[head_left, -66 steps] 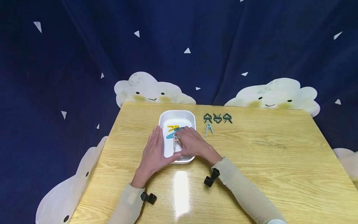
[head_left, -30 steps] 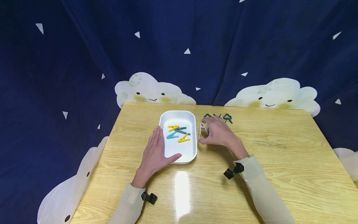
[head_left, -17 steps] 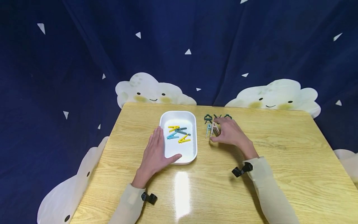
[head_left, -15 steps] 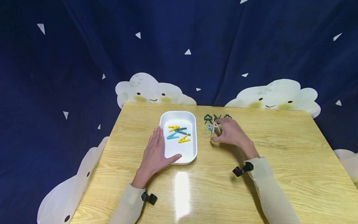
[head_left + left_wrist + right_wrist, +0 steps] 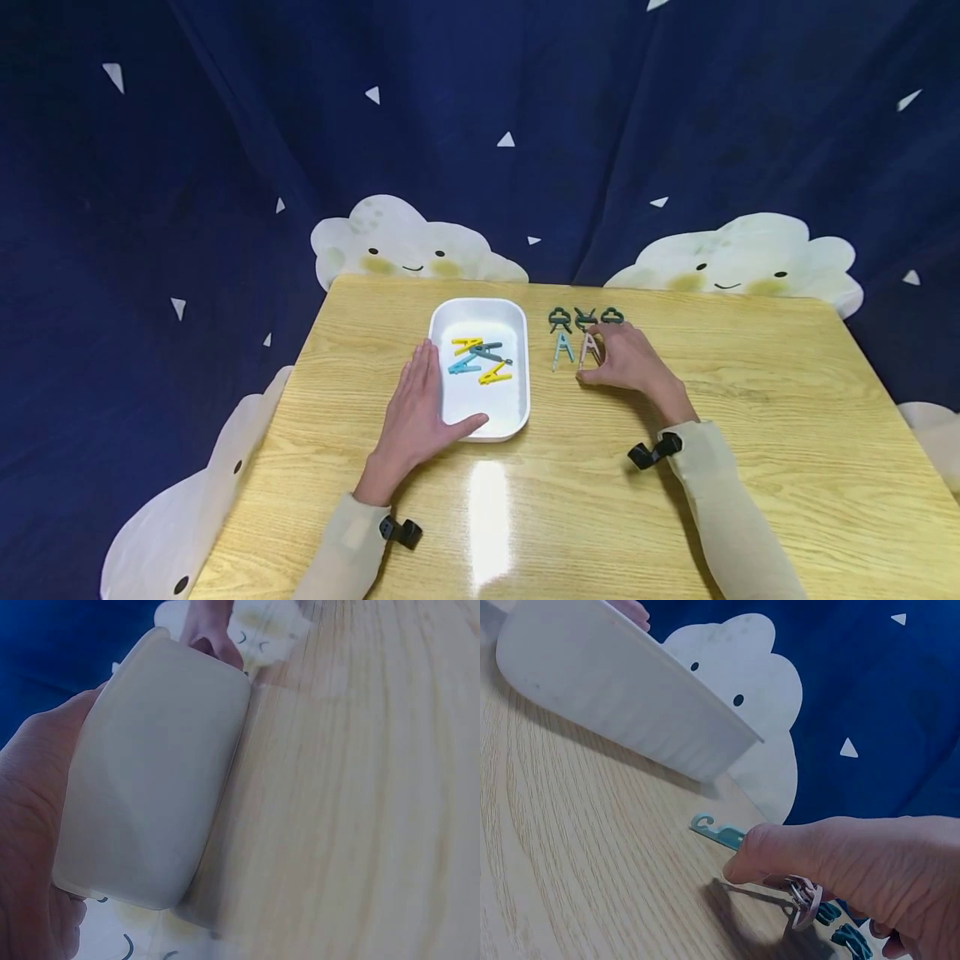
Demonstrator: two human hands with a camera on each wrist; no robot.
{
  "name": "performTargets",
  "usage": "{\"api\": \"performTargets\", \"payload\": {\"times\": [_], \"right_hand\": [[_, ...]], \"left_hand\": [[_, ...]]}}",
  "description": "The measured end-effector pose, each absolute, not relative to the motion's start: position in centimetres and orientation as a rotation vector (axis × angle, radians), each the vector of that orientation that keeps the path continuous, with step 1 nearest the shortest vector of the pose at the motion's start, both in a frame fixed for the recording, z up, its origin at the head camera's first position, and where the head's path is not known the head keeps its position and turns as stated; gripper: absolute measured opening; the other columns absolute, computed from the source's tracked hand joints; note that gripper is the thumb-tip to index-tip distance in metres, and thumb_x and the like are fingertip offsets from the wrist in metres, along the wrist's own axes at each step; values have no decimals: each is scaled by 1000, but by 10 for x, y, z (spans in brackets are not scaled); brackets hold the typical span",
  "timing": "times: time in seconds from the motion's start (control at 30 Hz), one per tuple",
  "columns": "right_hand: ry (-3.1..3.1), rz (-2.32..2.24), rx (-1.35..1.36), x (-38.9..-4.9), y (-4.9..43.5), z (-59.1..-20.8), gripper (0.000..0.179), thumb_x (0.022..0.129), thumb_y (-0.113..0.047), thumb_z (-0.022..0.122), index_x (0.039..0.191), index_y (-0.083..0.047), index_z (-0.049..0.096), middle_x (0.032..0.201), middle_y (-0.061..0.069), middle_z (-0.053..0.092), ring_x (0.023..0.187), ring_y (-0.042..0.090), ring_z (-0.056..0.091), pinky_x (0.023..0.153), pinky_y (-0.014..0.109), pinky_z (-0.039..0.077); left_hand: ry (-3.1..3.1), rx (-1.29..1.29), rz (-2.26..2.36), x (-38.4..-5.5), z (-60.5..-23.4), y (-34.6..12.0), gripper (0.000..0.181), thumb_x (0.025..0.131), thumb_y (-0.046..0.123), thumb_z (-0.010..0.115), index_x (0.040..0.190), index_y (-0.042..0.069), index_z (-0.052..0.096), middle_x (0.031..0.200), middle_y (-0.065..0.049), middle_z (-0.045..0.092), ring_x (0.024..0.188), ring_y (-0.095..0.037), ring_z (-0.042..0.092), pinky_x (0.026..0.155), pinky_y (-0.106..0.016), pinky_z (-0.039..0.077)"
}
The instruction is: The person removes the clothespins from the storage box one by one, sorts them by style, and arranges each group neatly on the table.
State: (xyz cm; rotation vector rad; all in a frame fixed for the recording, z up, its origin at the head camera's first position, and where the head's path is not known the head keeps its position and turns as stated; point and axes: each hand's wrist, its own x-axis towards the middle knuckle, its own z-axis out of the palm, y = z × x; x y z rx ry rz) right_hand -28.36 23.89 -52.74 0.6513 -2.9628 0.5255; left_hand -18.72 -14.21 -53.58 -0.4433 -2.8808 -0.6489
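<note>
Along the left side of the white tray (image 5: 483,435) on the table (image 5: 750,467), there's the left hand (image 5: 416,408), its grip spread, fingers straight, thumb at the near rim. Inside lie two yellow pegs (image 5: 495,377), a blue peg (image 5: 464,365) and a grey-teal peg (image 5: 486,352). Across to the right, past a light blue peg (image 5: 563,347) below the dark green clips (image 5: 558,322), the right hand (image 5: 630,358) has its grip pinched on the pale pink peg (image 5: 589,344), just beside the light blue one!

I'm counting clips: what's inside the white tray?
In the white tray: two yellow clips, a light blue clip, a dark teal clip. The left hand hides its near left corner.
</note>
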Motion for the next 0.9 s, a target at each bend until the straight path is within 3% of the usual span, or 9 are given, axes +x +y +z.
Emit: {"api": "performTargets", "payload": {"times": [0.13, 0.33, 0.9], "right_hand": [[-2976, 518, 645, -286, 241, -530, 82, 69, -46, 88, 130, 5, 66, 102, 12, 70, 98, 35, 63, 97, 57, 48], [-2994, 507, 626, -287, 244, -534, 85, 70, -47, 87, 133, 5, 64, 115, 18, 72, 109, 46, 63, 95, 60, 49], [-3039, 530, 585, -287, 245, -532, 86, 73, -52, 87, 136, 2, 62, 109, 14, 70, 106, 45, 60, 93, 62, 47]], "left_hand": [[-2899, -439, -646, -188, -535, -142, 136, 79, 88, 60, 166, -2, 7, 175, -16, 4, 162, -29, 6, 131, -43, 11], [-2901, -448, -633, -188, -535, -142, 136, 79, 89, 58, 165, -3, 8, 175, -17, 5, 162, -31, 6, 131, -45, 12], [-2897, -441, -655, -188, -536, -142, 136, 79, 91, 56, 166, -1, 7, 176, -15, 3, 162, -28, 3, 131, -47, 14]]}}
